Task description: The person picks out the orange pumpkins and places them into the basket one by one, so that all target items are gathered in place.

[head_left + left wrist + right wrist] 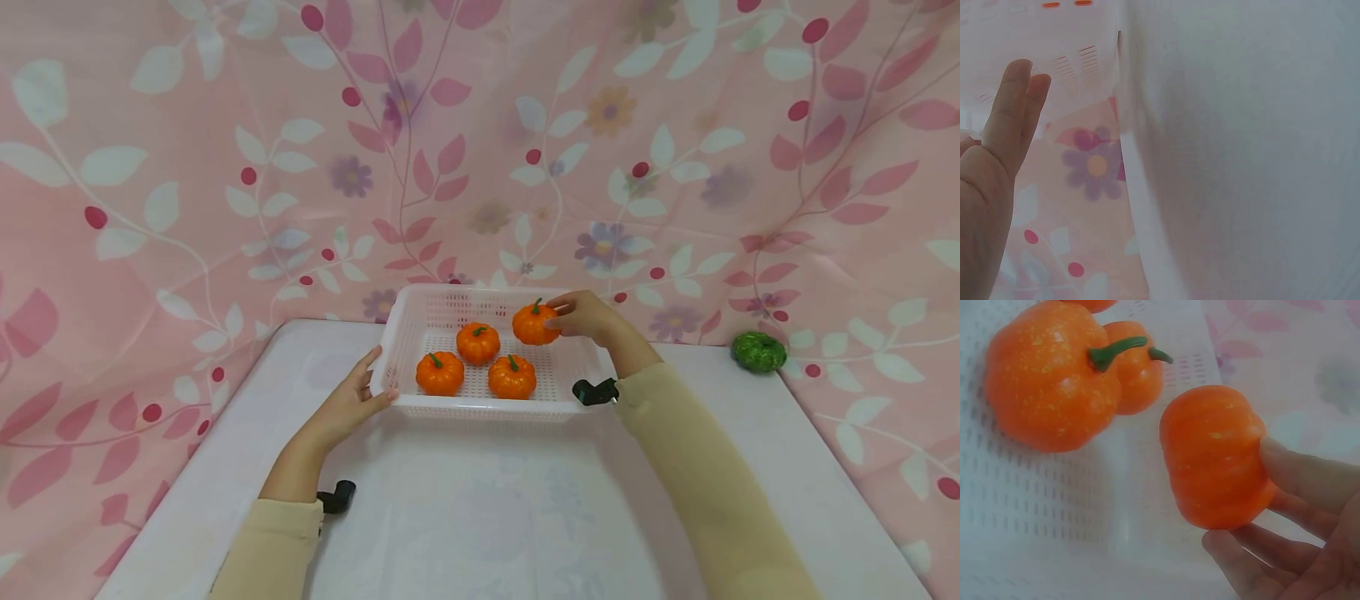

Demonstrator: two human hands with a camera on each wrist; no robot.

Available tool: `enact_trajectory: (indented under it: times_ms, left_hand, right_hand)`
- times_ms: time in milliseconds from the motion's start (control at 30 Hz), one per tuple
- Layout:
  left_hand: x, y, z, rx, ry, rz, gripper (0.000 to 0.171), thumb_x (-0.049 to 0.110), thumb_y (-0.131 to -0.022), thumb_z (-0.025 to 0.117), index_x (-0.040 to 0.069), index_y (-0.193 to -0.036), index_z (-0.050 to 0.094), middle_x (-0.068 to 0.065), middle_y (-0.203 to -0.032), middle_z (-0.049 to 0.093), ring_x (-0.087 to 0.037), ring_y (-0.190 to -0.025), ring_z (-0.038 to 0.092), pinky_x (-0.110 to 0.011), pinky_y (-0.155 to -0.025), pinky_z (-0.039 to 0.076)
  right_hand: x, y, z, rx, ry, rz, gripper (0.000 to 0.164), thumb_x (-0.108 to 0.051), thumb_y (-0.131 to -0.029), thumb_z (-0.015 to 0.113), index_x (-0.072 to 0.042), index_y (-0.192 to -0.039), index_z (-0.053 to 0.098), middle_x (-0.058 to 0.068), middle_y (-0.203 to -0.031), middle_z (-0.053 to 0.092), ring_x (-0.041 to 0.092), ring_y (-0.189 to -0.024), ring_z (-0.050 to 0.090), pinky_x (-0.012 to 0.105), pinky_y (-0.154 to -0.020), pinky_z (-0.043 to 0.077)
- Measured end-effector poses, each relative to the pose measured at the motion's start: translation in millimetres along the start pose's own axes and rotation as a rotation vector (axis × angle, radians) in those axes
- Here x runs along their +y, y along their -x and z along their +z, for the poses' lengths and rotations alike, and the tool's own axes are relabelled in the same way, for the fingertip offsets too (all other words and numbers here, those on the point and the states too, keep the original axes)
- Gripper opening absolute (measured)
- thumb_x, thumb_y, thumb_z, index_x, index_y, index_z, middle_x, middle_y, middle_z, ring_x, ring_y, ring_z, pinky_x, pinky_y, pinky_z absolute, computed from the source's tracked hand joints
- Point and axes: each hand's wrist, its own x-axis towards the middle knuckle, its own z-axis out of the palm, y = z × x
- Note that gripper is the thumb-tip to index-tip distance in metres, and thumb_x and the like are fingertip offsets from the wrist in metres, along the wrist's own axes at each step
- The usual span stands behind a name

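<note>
A white plastic basket [480,403] stands at the back of the table with three small orange pumpkins in it: one at front left [440,374], one at front right [512,378] and one behind [477,343]. My left hand [347,410] holds the basket's left front corner, thumb at the rim and fingers along the outer wall. In the left wrist view, two of its fingers [1016,109] lie straight against that wall. Between thumb and fingertips, my right hand [588,318] pinches another orange pumpkin [1216,456] over the basket's right back part.
A green pumpkin-like gourd [759,352] lies at the table's back right corner. Behind the white table [480,508] hangs a pink floral cloth [480,150]. Each wrist carries a black camera mount, the right one [595,392] close to the basket's right rim.
</note>
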Motion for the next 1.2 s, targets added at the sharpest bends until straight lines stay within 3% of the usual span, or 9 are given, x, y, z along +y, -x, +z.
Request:
enact_trajectory:
  times_ms: [500, 833, 967, 1200]
  left_hand:
    - [1.4, 1.6, -0.5, -0.003, 0.001, -0.003, 0.095, 0.038, -0.094, 0.071, 0.030, -0.162, 0.006, -0.037, -0.159, 0.010, -0.052, -0.144, 0.022, -0.062, -0.111, 0.029]
    - [-0.8, 0.0, 0.7, 0.000, 0.012, 0.007, 0.092, 0.034, -0.095, 0.070, 0.029, -0.162, 0.007, -0.034, -0.159, 0.015, -0.049, -0.142, 0.030, -0.061, -0.111, 0.031]
    - [-2.0, -1.1, 1.0, -0.004, 0.025, 0.017, 0.090, 0.028, -0.097, 0.068, 0.027, -0.162, 0.007, -0.034, -0.159, 0.018, -0.046, -0.138, 0.039, -0.060, -0.111, 0.032]
    - [-2.0, -1.1, 0.9, 0.001, 0.009, 0.009, 0.090, 0.030, -0.096, 0.069, 0.027, -0.162, 0.007, -0.035, -0.159, 0.017, -0.048, -0.140, 0.036, -0.060, -0.111, 0.032]
  right_hand:
    - [2.1, -18.0, 18.7, -0.002, -0.043, 0.022, 0.052, -0.009, -0.093, 0.071, 0.002, -0.141, 0.053, 0.028, -0.141, 0.049, 0.038, -0.120, 0.058, 0.046, -0.103, 0.047]
    - [1.2, -25.0, 28.1, 0.010, 0.014, 0.038, 0.051, -0.009, -0.094, 0.071, 0.004, -0.139, 0.054, 0.029, -0.136, 0.051, 0.032, -0.111, 0.060, 0.045, -0.102, 0.048]
    - [1.7, -28.4, 30.2, 0.006, 0.035, 0.049, 0.051, -0.009, -0.094, 0.071, 0.005, -0.139, 0.053, 0.029, -0.138, 0.050, 0.034, -0.116, 0.059, 0.045, -0.103, 0.048]
    - [4.9, -35.2, 34.4, 0.004, 0.072, 0.066, 0.050, -0.008, -0.093, 0.072, 0.003, -0.139, 0.054, 0.026, -0.139, 0.051, 0.035, -0.121, 0.058, 0.041, -0.099, 0.051]
